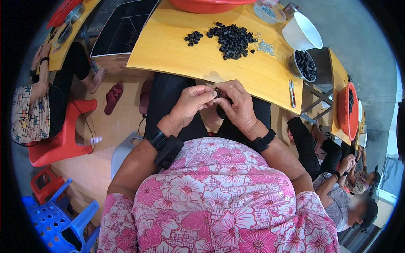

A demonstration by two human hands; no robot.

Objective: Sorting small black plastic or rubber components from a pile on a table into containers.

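Note:
My left hand (190,103) and my right hand (237,105) meet over my lap, just off the table's near edge. Between their fingertips is a small black part (217,92), mostly hidden by the fingers; both hands pinch it. On the yellow table (168,50) in front of me lies a large heap of small black parts (234,41). A smaller cluster of black parts (194,38) sits to its left. Small silvery pieces (265,47), perhaps screws, are scattered to the right of the heap.
A clear tub of black parts (303,65), a white bowl (301,31) and a clear dish of silvery pieces (269,12) line the table's right side. A snipping tool (292,93) lies at the near right corner. A red basin (206,5) stands at the back. Other people sit on both sides.

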